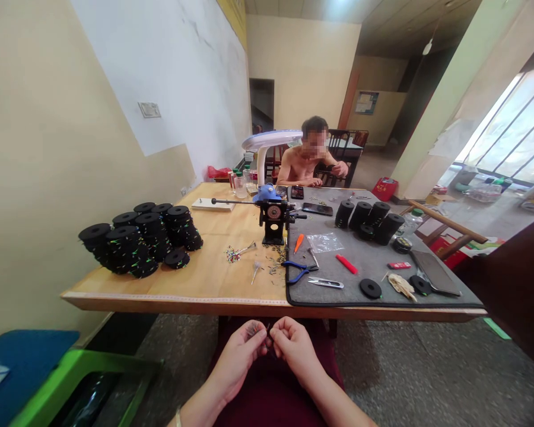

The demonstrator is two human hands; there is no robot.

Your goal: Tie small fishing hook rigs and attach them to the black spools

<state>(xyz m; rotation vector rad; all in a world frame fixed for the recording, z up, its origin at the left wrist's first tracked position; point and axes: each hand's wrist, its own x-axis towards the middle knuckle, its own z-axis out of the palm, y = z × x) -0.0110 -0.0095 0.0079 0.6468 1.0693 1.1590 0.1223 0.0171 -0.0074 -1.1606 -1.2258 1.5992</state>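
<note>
My left hand (pixel 244 347) and my right hand (pixel 292 344) meet over my lap, just below the table's front edge. Thumb and forefinger are pinched together on each hand. A small bunch of thin dark pieces with orange bits (pixel 254 328) pokes out of the left hand's fingers. Whatever the right fingertips pinch is too small to name. Ahead of the hands on the table lie blue-handled pliers (pixel 299 271), thread snips (pixel 326 283) and a black foam spool (pixel 371 289).
Stacked black foam spools (pixel 127 243) stand on the wooden table (pixel 204 279) at left, more spools (pixel 362 218) on the grey mat (pixel 333 261). A black winding device (pixel 274 219) and a lamp (pixel 271 139) stand mid-table. Another person (pixel 309 157) sits opposite. A green stool (pixel 66 379) is at lower left.
</note>
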